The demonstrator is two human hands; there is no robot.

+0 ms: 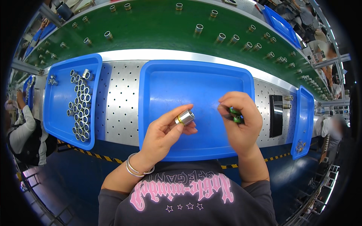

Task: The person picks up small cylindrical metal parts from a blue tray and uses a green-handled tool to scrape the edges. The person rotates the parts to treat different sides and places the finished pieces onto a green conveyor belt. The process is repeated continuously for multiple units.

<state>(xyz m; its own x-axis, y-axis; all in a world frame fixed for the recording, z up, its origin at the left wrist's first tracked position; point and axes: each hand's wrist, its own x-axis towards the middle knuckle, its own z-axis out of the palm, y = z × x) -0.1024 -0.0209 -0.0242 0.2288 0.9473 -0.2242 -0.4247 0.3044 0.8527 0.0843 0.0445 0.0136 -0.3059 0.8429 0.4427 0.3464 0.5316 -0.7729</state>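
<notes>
Between the thumb and fingers of my left hand [164, 130] is a short silver metal sleeve [185, 117] with a yellow band round it. It is tilted, its open end facing up and to the right. My right hand [243, 118], apart from the sleeve, is closed with thumb and index finger together. Inside its curled fingers sits a small dark object with bright green parts [236, 115]; its kind is unclear, and the fingers hide much of it. Both hands are over a large blue tray [196, 67], whose visible bottom is bare.
At left, a blue tray [98, 75] holds many metal sleeves [86, 98]. A green conveyor [158, 30] carries scattered sleeves behind the perforated metal table [122, 90]. To the right are a black flat device [276, 116], two sleeves [288, 101] and another blue tray [304, 113]. Other people sit farther off.
</notes>
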